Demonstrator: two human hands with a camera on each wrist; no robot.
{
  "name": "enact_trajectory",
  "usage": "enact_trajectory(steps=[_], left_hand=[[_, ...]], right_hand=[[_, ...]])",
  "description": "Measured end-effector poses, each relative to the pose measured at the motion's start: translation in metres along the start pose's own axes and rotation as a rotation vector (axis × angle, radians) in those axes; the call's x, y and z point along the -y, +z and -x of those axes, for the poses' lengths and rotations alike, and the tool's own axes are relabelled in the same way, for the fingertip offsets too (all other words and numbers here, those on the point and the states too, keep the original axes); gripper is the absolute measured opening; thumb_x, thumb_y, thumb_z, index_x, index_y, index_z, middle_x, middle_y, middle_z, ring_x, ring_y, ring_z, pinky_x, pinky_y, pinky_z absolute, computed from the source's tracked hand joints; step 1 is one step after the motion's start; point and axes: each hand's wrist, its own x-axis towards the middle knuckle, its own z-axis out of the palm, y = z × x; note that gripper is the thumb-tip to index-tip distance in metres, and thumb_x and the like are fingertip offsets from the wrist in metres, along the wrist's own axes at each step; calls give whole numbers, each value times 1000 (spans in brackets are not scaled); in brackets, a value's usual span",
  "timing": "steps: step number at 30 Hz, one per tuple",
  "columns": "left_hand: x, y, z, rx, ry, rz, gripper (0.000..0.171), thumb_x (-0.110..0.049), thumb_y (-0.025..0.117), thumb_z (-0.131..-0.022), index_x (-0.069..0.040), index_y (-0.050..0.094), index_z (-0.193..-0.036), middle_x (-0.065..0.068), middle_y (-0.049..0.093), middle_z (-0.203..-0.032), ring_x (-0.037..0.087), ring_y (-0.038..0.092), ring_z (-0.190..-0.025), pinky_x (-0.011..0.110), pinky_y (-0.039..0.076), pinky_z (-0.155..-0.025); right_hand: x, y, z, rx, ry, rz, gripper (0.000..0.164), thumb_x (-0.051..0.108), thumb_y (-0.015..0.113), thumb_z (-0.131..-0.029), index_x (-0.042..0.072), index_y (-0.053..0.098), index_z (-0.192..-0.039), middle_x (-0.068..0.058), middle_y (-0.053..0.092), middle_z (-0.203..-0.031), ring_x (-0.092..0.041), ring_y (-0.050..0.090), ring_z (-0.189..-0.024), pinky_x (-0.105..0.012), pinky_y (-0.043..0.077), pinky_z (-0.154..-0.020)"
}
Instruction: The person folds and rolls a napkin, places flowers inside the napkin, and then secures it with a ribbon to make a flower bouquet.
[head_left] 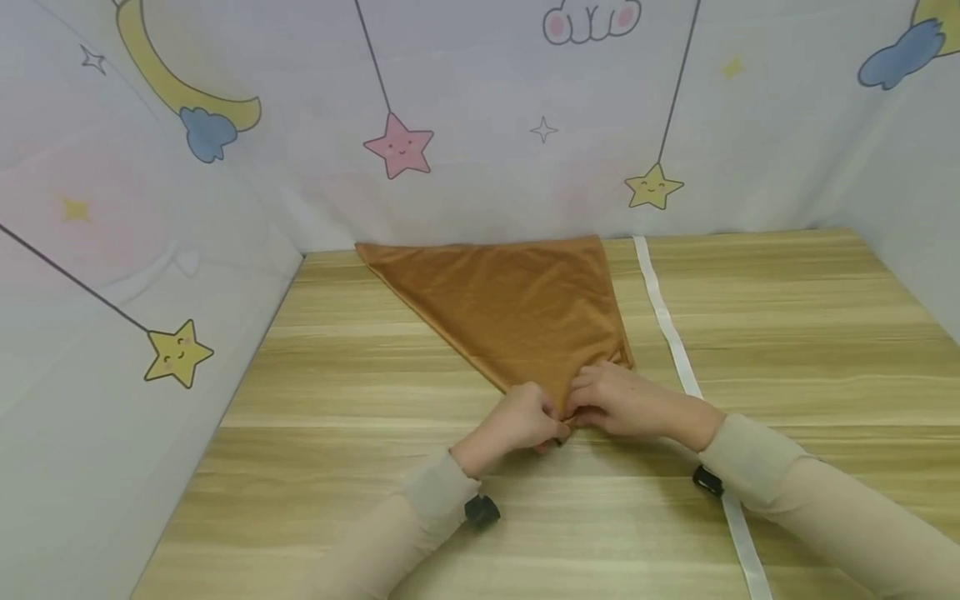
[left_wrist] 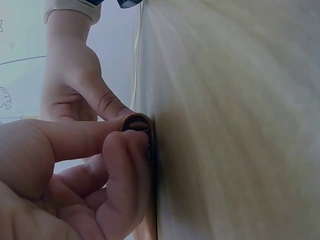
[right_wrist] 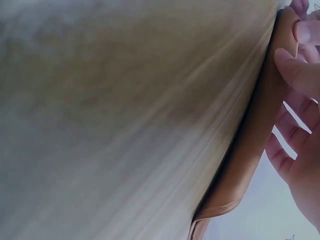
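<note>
Sleeves [head_left: 847, 508], pale, up close over table [head_left: 300, 467]. Brown cloth [head_left: 510, 300] lies mostly flat on it, far side along back edge, one tip nr back-L corner, near end approx mid-table. White strip [head_left: 671, 333] runs from back edge fwd, R of cloth. R hand [head_left: 626, 400] pinches cloth's rolled edge [right_wrist: 250, 145] btwn thumb & fingers; L hand [head_left: 521, 417] pinches same roll at its end, just beside. Handling, judging by looks: light, soft, thin, prob. a bit slippery given sheen; not fragile, but apt to wrinkle & unroll. Best hold: both ends of the roll, thumbs on top, light pinch, no tugging.
</note>
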Motion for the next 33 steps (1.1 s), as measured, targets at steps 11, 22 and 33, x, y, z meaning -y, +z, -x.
enact_trajectory(steps=[11,22,33], left_hand=[[-3,3,2,-136,139,-256,33,-18,76,-66,-14,49,-47,-10,37,-42,3,32,-39,16,27,-38],[-10,6,4,-163,173,-442,40,-14,62,-78,-17,33,-51,-7,26,-48,6,27,-42,17,23,-37],[-1,5,1,-199,183,-339,38,-10,66,-68,-16,37,-46,-10,24,-44,3,21,-40,15,18,-37]], right_hand=[[2,-2,-10,27,19,21,8,24,66,-79,23,68,-87,15,63,-81,-5,54,-82,-28,41,-76],[0,-1,-14,42,61,-42,6,25,67,-78,26,68,-84,17,62,-81,-3,55,-78,-27,42,-76],[-8,-5,-8,54,53,-69,13,19,69,-77,22,67,-90,10,58,-87,-7,53,-86,-27,45,-75]])
